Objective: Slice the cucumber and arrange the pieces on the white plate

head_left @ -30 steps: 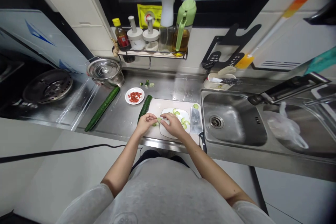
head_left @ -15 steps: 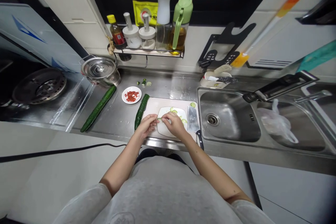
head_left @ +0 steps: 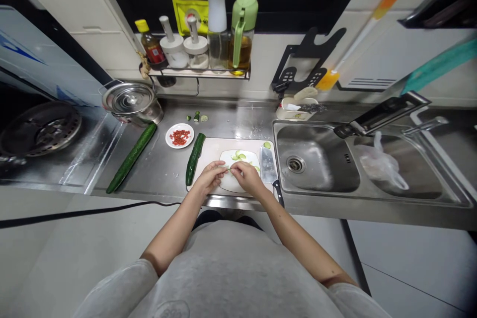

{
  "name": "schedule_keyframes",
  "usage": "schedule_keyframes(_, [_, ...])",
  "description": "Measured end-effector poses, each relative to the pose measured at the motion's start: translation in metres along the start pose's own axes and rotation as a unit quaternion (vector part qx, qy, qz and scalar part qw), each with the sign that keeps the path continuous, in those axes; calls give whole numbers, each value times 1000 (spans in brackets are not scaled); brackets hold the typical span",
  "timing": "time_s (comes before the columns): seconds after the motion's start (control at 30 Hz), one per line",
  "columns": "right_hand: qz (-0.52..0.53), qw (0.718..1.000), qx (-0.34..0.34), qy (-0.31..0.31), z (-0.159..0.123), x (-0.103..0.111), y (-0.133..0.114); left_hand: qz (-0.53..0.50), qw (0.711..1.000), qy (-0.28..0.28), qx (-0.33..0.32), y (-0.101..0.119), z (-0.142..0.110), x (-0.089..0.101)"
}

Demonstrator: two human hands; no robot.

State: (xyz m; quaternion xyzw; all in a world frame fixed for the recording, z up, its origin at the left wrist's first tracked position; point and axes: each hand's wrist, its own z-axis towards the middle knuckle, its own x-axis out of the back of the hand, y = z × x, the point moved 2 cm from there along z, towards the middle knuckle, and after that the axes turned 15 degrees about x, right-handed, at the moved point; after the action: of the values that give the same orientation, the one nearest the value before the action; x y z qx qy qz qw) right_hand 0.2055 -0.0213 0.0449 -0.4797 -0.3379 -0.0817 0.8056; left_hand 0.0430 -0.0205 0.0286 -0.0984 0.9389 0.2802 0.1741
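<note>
Over a white plate [head_left: 231, 186], my left hand [head_left: 211, 177] and my right hand [head_left: 246, 177] meet, pinching a thin cucumber slice [head_left: 228, 168] between their fingertips. Several pale green cucumber slices [head_left: 238, 155] lie at the plate's far and right sides. Beneath the plate is a light cutting board [head_left: 208, 149]. A cleaver [head_left: 267, 165] with a black handle rests on the board's right side, a cucumber end piece [head_left: 267, 144] just beyond it. Along the board's left edge lies a cut cucumber [head_left: 194, 160].
A long whole cucumber [head_left: 132, 157] lies on the steel counter at left. Chopped red pieces fill a small white plate [head_left: 170, 142]. A lidded pot [head_left: 134, 104] stands behind. Cucumber ends [head_left: 196, 117] sit near the wall. At right is a double sink [head_left: 316, 159] with a plastic bag [head_left: 380, 164].
The whole view has shifted, so the counter things appear further left. Both hands stay together over the plate, and the slice between their fingertips has turned a little.
</note>
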Motion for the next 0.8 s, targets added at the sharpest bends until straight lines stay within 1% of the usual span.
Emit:
schedule_keyframes(0.13, [22, 1000, -15, 7, -2, 0, -2, 20, 999, 17, -44, 2, -2, -3])
schedule_keyframes(0.23, [49, 997, -51, 21, -6, -1, -1, 51, 995, 26, -87, 3, -4, -5])
schedule_keyframes(0.33, [82, 992, -88, 35, -13, -2, 2, 88, 990, 12, -106, 1, -5, -7])
schedule_keyframes(0.43, [114, 987, -106, 41, -21, -1, 5, 119, 986, -13, -112, -1, -4, -10])
schedule_keyframes(0.57, [134, 983, -123, 27, -27, 1, 7, 163, 979, -22, -118, -3, -2, -12])
schedule_keyframes(0.8, [142, 976, -160, -29, -35, -2, 20, 231, 961, -53, -145, -2, 7, -12])
